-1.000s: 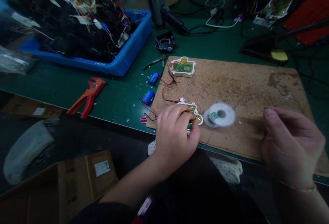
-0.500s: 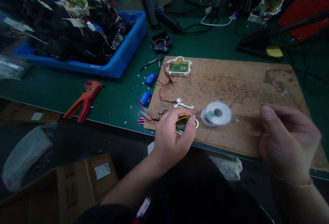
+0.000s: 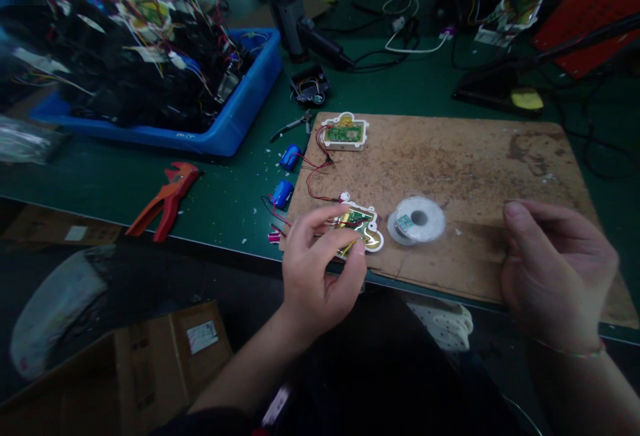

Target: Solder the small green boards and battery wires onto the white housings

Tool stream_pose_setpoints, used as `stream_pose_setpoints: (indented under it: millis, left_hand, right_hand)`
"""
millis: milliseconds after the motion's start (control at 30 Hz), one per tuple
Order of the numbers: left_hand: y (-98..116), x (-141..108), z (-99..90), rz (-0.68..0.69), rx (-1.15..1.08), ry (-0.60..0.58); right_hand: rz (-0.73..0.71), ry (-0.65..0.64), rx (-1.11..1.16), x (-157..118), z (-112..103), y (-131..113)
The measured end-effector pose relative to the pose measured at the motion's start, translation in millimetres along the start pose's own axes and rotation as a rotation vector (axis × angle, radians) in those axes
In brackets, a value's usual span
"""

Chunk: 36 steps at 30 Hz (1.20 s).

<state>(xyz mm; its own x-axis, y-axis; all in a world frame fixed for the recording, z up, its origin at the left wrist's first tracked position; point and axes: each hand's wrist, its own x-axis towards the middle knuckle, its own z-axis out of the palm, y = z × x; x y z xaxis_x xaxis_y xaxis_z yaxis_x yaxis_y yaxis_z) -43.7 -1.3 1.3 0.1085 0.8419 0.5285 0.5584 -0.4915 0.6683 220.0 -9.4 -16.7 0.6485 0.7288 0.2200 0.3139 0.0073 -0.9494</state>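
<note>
My left hand [image 3: 320,269] is over a white-framed circuit board module [image 3: 373,236] at the front left of the brown board. Its thumb and fingertips come together on a thin yellow wire [image 3: 347,248] at the module; the fingers cover part of the circuit. Held above the board's right front, my right hand [image 3: 557,263] is closed, thumb pressed to the curled fingers; whatever may be in it is hidden. Between the hands lies a spool of thin wire [image 3: 419,219]. Red and black leads run from the module area to blue battery packs [image 3: 281,194].
A second white-framed module [image 3: 345,133] lies at the board's [image 3: 465,169] back left. Cutting pliers [image 3: 293,126], an orange-handled cutter [image 3: 165,199] and a blue bin [image 3: 250,103] of wired parts stand left. A soldering iron holder [image 3: 495,89] with yellow sponge is at back right.
My left hand has moved slightly left and its fingers have shifted, so more of the module shows. The right hand stays closed in nearly the same place. The view has shifted a little.
</note>
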Motion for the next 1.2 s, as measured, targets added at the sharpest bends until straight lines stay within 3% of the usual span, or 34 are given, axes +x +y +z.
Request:
stream_pose_setpoints:
  millis: [200,333,533,633,733,900,1200]
  left_hand:
    - [-6.6,10.4,0.0,-0.012,0.314,0.056]
    - [-1.0,20.7,2.4,0.037,0.347,0.041]
    - [16.2,6.2,-10.7,0.296,0.304,0.239]
    - [18.0,-5.2,-12.5,0.367,0.239,0.057]
    - [14.8,-8.0,-4.1,0.266,0.266,-0.089]
    - [9.0,2.5,11.9,0.038,0.252,-0.002]
    - [12.8,14.0,20.5,0.004,0.133,0.017]
  right_hand:
    - [0.018,0.02,0.112,-0.4,3.4,-4.2]
    - [0.009,0.027,0.107,-0.6,3.0,-2.7]
    - [0.041,0.048,0.181,0.2,2.4,0.8]
    - [0.045,0.036,0.194,0.3,3.6,0.2]
    - [0.044,0.021,0.174,0.4,3.6,-1.0]
    - [0.029,0.024,0.15,0.2,1.2,-1.1]
    - [0.054,0.033,0.131,-2.9,1.1,-0.9]
